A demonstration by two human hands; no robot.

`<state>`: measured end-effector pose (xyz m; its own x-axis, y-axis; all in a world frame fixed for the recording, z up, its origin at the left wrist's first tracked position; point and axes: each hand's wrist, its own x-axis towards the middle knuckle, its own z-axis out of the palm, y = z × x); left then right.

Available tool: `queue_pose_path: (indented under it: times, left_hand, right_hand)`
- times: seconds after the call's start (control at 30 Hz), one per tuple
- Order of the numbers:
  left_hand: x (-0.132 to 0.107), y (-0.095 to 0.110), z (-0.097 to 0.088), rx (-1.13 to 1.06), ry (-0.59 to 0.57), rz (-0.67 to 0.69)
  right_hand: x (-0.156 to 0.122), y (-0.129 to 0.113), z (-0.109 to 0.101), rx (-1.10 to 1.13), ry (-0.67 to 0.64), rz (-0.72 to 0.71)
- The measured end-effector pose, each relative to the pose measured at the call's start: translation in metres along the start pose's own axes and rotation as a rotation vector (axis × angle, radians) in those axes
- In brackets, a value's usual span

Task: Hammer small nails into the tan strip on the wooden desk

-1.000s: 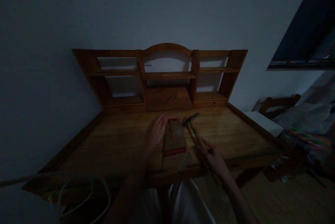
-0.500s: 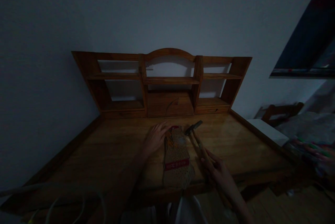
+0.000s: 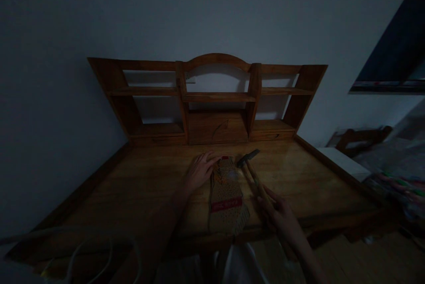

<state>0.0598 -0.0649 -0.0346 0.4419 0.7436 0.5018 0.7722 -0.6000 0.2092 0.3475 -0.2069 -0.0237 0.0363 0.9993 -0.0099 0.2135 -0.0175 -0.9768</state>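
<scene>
A torn flat piece of cardboard lies on the wooden desk, crossed by a red printed band and covered with many small dark dots. My left hand rests at its upper left edge, fingers stretched out and fingertips touching the top corner. Whether anything tiny lies under those fingertips is too dark to tell. To the right of the cardboard, my right hand is wrapped round the wooden handle of a hammer. The hammer's dark metal head is beside the cardboard's upper right edge, low over the desk.
At the back of the desk stands a wooden shelf unit against the wall. A pale cable loops at the lower left. Beyond the right edge are a white surface, a wooden chair back and a plastic-covered heap.
The view has shifted slightly. Both hands, the hammer and the cardboard keep nearly the same places relative to one another.
</scene>
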Motion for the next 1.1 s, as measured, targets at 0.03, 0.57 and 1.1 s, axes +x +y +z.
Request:
queue_pose_path:
  times: [0.03, 0.57, 1.1]
  left_hand:
    - [0.0, 0.0, 0.0, -0.01, 0.006, 0.0]
    - [0.035, -0.016, 0.004, -0.562, 0.21, -0.059]
    - [0.039, -0.017, 0.018, -0.579, 0.091, 0.015]
  right_hand:
    - [-0.001, -0.001, 0.0, -0.001, 0.002, -0.001]
    - [0.003, 0.01, 0.0, 0.068, -0.031, -0.009]
    - [0.003, 0.005, -0.002, 0.028, -0.022, -0.077]
